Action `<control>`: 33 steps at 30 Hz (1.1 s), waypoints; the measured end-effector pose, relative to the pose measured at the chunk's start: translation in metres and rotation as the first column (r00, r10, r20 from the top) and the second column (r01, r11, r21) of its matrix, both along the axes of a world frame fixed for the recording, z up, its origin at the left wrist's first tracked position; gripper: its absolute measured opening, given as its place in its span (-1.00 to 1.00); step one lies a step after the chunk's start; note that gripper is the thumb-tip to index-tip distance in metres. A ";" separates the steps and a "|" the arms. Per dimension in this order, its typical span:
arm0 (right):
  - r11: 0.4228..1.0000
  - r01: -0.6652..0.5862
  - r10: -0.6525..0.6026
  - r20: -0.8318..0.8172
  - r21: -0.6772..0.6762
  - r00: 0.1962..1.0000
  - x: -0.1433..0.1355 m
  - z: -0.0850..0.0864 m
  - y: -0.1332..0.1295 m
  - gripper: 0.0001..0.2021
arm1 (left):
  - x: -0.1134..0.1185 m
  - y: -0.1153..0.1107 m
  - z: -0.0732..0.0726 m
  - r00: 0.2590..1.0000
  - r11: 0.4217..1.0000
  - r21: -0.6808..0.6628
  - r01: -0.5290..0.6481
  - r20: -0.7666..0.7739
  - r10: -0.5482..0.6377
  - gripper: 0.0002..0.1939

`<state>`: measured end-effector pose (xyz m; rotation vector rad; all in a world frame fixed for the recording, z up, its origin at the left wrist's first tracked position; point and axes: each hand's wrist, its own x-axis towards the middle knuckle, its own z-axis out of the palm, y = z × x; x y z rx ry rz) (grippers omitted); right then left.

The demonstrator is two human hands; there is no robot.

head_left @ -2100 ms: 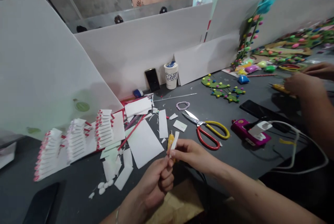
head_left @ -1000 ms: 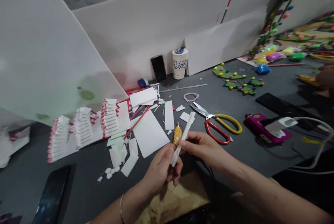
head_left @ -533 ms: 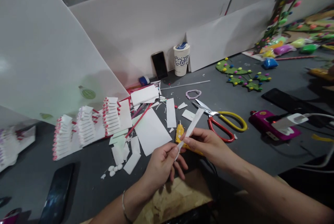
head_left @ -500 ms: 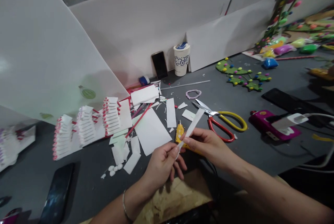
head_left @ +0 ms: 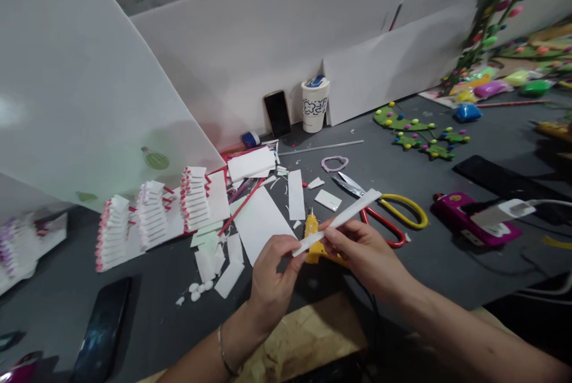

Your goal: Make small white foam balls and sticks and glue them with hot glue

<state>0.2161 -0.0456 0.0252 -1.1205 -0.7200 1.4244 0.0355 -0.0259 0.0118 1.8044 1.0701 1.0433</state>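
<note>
A narrow white strip (head_left: 355, 207) slants up to the right between my two hands. My left hand (head_left: 273, 279) pinches its lower left end between thumb and fingers. Around its middle, the thumb and fingers of my right hand (head_left: 357, 252) are closed on it. Just behind the hands lies a yellow glue gun (head_left: 311, 226), partly covered by them and the strip. Scissors (head_left: 404, 207) with one red and one yellow handle lie beyond my right hand, under the strip's far end. White paper pieces (head_left: 259, 225) are spread behind my left hand.
Cards with rows of red-tipped white pieces (head_left: 195, 201) stand left. A black phone (head_left: 102, 329) lies front left. A lidded cup (head_left: 315, 104) and upright phone (head_left: 277, 113) are at the back. A magenta power block (head_left: 473, 222) and green dotted shapes (head_left: 404, 124) lie right.
The strip has tilted flatter, its far end swinging right and down over the scissors. My left hand's fingers have shifted and now pinch the strip's end. The view has moved slightly.
</note>
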 end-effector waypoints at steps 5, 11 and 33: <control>1.000 -0.005 0.005 -0.014 0.012 1.000 -0.005 0.001 -0.005 -0.66 | -0.002 0.001 0.003 0.996 0.998 0.053 -0.017 0.085 0.012 -0.82; 1.000 0.016 -0.016 -0.009 0.013 1.000 -0.009 0.002 -0.008 -0.68 | -0.001 0.000 0.009 0.995 0.993 0.111 -0.038 0.098 0.027 -0.90; 0.996 -0.032 0.028 0.046 0.087 0.999 -0.012 0.004 -0.009 -0.75 | 0.007 0.000 0.012 0.964 0.984 -0.167 0.064 0.267 -0.017 -0.88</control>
